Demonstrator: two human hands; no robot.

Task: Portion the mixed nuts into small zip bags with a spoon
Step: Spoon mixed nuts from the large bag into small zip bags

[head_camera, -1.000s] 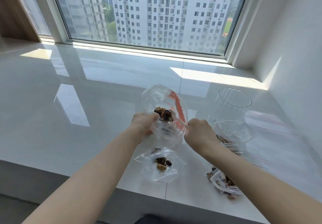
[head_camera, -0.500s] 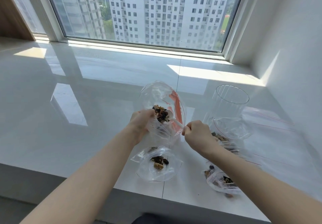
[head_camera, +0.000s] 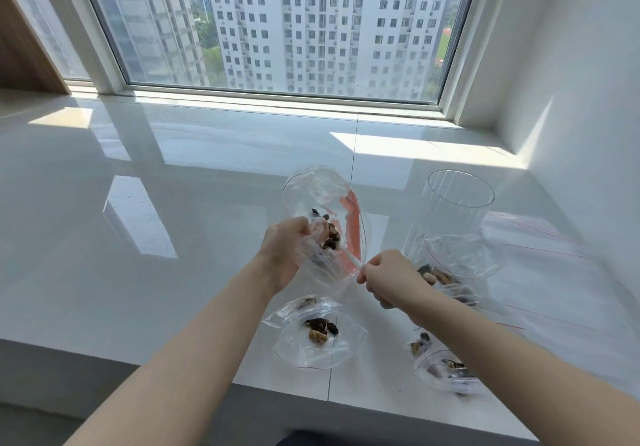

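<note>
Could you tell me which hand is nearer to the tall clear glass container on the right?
Right. The right hand holds the spoon just beside the glass container; the left hand grips the bag farther left.

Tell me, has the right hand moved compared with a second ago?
Yes. The right hand, gripping the white spoon, has drawn back slightly toward the person, away from the clear glass jar standing on the counter.

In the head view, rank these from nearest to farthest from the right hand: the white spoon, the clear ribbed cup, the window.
1. white spoon: its handle is pinched in the right hand, the bowl end inside the held bag.
2. clear ribbed cup: standing on the counter just beyond and to the right.
3. window: at the far edge of the counter, well behind everything.
</note>
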